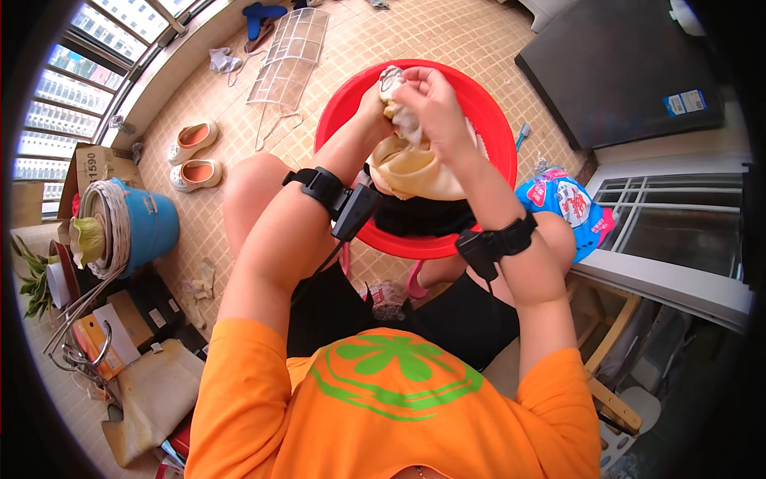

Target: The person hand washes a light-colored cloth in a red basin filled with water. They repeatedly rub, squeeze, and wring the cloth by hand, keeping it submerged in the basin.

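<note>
My left hand (374, 114) is shut on a bunched white cloth with a dark print (391, 81), holding it over the red plastic basin (335, 114). My right hand (432, 108) grips the same bundle from the other side, thumb and fingers bent onto it. A pale yellow cloth (416, 170) hangs or lies just beneath both hands; whether it joins the white cloth cannot be made out. Black fabric (422, 217) fills the near part of the basin. The basin stands on the tiled floor between my knees.
A blue printed plastic bag (565, 200) leans by my right knee, with a blue brush (523, 135) beyond it. White clogs (196, 143), a wire rack (290, 57) and a blue bucket (149, 224) stand or lie to the left. A dark panel (616, 78) occupies the far right.
</note>
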